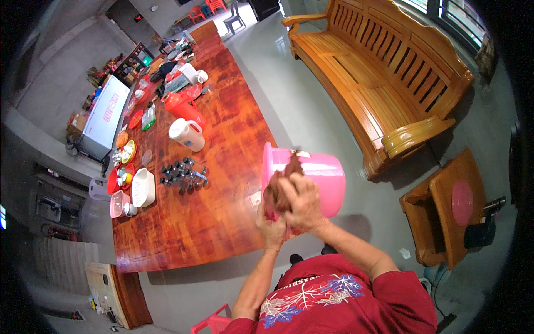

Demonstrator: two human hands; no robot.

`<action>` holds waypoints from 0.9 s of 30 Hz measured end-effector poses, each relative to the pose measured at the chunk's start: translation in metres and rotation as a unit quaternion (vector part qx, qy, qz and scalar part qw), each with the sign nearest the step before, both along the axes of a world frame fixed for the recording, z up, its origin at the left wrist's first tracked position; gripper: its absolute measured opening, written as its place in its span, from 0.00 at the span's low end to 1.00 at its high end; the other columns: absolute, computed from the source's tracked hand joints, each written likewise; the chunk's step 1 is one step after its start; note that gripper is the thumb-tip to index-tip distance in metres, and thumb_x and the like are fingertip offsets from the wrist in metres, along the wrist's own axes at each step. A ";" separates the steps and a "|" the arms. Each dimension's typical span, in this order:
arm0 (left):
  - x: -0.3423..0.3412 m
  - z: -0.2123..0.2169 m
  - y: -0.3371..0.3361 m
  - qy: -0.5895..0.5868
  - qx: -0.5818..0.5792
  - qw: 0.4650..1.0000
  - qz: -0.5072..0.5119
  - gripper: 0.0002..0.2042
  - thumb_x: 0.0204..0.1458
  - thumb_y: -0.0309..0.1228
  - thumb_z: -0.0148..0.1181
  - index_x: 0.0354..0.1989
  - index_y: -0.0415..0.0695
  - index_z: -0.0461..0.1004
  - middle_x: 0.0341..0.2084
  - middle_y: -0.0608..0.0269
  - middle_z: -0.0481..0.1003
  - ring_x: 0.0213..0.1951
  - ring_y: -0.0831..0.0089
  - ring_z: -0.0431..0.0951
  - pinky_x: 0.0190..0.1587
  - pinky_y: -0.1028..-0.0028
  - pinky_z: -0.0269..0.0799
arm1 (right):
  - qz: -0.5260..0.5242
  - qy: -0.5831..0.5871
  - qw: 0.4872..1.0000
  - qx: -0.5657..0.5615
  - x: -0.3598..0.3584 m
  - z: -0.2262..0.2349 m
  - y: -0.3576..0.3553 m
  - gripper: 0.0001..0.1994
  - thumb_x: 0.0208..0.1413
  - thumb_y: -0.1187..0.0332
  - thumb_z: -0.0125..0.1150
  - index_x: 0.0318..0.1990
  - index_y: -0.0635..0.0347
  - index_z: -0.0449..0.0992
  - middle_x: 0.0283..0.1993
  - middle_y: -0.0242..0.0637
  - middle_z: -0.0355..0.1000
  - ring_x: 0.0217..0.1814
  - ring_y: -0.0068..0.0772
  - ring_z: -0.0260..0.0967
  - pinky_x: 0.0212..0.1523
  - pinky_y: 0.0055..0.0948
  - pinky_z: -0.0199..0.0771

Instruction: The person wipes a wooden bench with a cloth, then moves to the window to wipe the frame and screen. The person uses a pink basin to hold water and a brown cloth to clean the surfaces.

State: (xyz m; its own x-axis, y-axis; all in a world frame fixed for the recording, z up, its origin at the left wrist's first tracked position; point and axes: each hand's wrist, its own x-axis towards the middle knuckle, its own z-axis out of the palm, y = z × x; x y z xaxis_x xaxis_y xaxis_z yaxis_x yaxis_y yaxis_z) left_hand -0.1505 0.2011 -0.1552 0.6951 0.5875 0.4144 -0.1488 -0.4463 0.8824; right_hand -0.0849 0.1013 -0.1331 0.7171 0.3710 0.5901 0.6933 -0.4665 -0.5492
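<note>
A pink bucket [328, 181] is tipped on its side at the near right corner of the table, with its rim toward the left. My right hand [303, 203] is closed on a bunched brown cloth [293, 166], which lies against the bucket's side. Lower down, my left hand [271, 231] is closed at the lower end of the bucket's rim, close to the cloth; its fingers are partly hidden. How the bucket is supported underneath cannot be made out.
The long reddish wooden table [233, 150] carries a white pitcher [188, 134], a red thermos jug [182, 107], several small dark-capped bottles [184, 175] and a white basket [144, 188]. A wooden bench [361, 72] and a small wooden stand [445, 206] are at the right. A red plastic stool [212, 322] is below.
</note>
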 end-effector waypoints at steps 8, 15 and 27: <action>-0.014 0.004 -0.020 0.076 0.029 0.997 -0.007 0.11 0.43 0.22 0.64 0.35 0.38 0.71 0.24 0.67 0.75 0.26 0.81 0.73 0.30 0.77 0.70 | 0.056 0.327 0.943 0.038 0.101 0.034 -0.002 0.20 0.52 0.53 0.50 0.47 0.57 0.70 0.43 0.42 0.68 0.48 0.37 0.66 0.48 0.40 0.63; -0.026 0.007 -0.017 0.073 0.074 0.994 -0.044 0.13 0.40 0.23 0.66 0.34 0.38 0.71 0.24 0.63 0.77 0.26 0.77 0.76 0.32 0.76 0.72 | 0.223 0.598 0.769 0.034 0.191 -0.008 0.012 0.19 0.54 0.54 0.43 0.46 0.55 0.67 0.21 0.31 0.57 0.15 0.25 0.56 0.15 0.23 0.58; 0.004 -0.007 0.070 0.013 -0.122 0.989 0.082 0.07 0.48 0.23 0.59 0.34 0.37 0.70 0.28 0.70 0.70 0.30 0.81 0.67 0.33 0.78 0.66 | 0.123 -0.045 0.991 -0.015 0.001 -0.015 0.068 0.26 0.42 0.65 0.61 0.53 0.57 0.68 0.62 0.46 0.60 0.65 0.47 0.57 0.64 0.44 0.52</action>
